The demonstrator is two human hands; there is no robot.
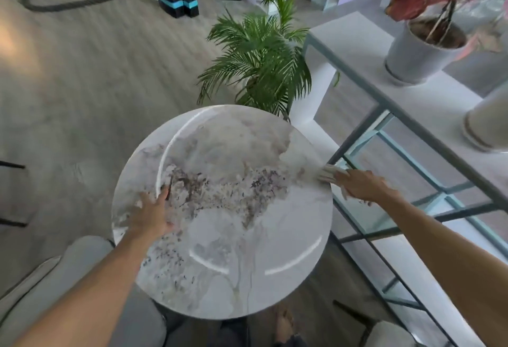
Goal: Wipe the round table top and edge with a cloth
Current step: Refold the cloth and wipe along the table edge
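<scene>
The round table top (220,278) is white marble with grey and brown veining and fills the middle of the view. My left hand (152,214) lies flat on its left side, fingers spread, holding nothing. My right hand (362,186) is at the table's right edge, pressing a pale striped cloth (328,173) against the rim. Most of the cloth is hidden under the hand and blurred.
A green palm plant (261,55) stands just behind the table. A white shelf unit with a metal frame (398,107) runs along the right, carrying a grey pot with red leaves (420,52). A grey upholstered seat (55,278) is at the lower left.
</scene>
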